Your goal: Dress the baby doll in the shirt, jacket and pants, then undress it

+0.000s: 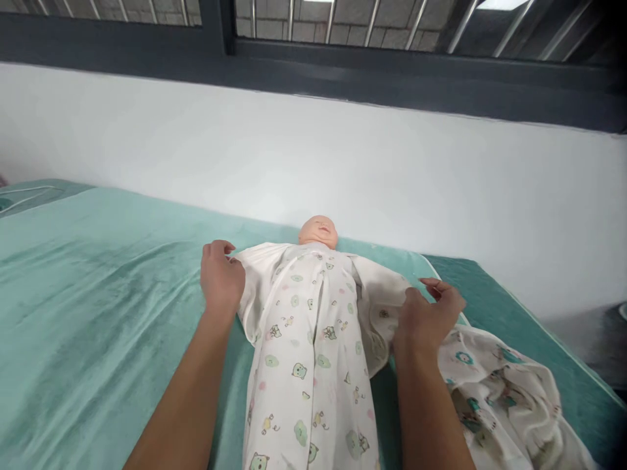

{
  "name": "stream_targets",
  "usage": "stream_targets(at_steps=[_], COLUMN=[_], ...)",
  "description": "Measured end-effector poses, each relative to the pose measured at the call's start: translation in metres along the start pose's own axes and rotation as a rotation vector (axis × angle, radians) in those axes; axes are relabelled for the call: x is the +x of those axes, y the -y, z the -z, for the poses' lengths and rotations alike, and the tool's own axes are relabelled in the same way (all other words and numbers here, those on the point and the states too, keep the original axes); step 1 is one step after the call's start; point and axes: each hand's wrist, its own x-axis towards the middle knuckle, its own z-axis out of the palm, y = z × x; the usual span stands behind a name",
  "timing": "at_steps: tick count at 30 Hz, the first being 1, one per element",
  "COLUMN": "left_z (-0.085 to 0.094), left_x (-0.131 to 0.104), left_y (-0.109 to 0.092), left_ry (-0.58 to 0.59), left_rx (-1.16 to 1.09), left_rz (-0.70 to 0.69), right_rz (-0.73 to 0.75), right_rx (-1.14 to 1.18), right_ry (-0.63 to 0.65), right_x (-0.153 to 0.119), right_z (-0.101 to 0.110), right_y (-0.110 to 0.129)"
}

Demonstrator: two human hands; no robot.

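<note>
A baby doll (319, 230) lies on its back, its head toward the wall. It wears a long white gown (313, 352) printed with green and yellow animals, with both sleeves spread out to the sides. My left hand (223, 274) is at the end of the left-side sleeve (259, 267), fingers loosely bent and thumb apart from them. At the end of the right-side sleeve (382, 284) is my right hand (428, 316), its thumb and fingers apart. Neither hand shows cloth gripped between its fingers. The doll's own hands are hidden.
A green sheet (108, 294) with wrinkles covers the bed. Crumpled white printed cloth (509, 391) lies at the right, beside my right forearm. Behind the doll rises a white wall (294, 150), topped by a dark window frame (313, 65) with metal bars beyond.
</note>
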Motion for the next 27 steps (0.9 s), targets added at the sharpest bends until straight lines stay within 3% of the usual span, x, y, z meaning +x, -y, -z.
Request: stream_targets(at_steps=[2, 4, 6, 8, 10, 16, 21, 25, 27], left_z=[-0.008, -0.019, -0.03, -0.039, -0.045, -0.048, -0.04, -0.038, -0.038], left_x=[0.0, -0.003, -0.005, -0.006, -0.005, 0.0, 0.012, 0.019, 0.019], left_y=[0.003, 0.0, -0.004, -0.007, -0.008, -0.008, -0.002, 0.0, -0.001], left_ry=[0.034, 0.15, 0.283, 0.368, 0.4, 0.381, 0.354, 0.399, 0.41], left_rx=[0.032, 0.04, 0.08, 0.142, 0.201, 0.38, 0.46, 0.452, 0.438], left_rz=[-0.198, -0.37, -0.455, -0.47, -0.459, -0.406, -0.177, -0.111, -0.11], right_rz=[0.131, 0.17, 0.081, -0.029, -0.058, 0.073, 0.037, 0.079, 0.244], right_rx=[0.048, 0.175, 0.27, 0.281, 0.243, -0.068, -0.16, -0.054, -0.094], right_ry=[0.016, 0.268, 0.545, 0.682, 0.707, 0.733, 0.78, 0.708, 0.821], right_x=[-0.011, -0.025, -0.035, -0.035, -0.027, 0.006, 0.018, 0.014, 0.006], right_z=[-0.004, -0.012, -0.021, -0.032, -0.043, -0.072, -0.07, -0.069, -0.078], right_y=[0.012, 0.027, 0.036, 0.036, 0.03, 0.012, 0.004, 0.037, 0.069])
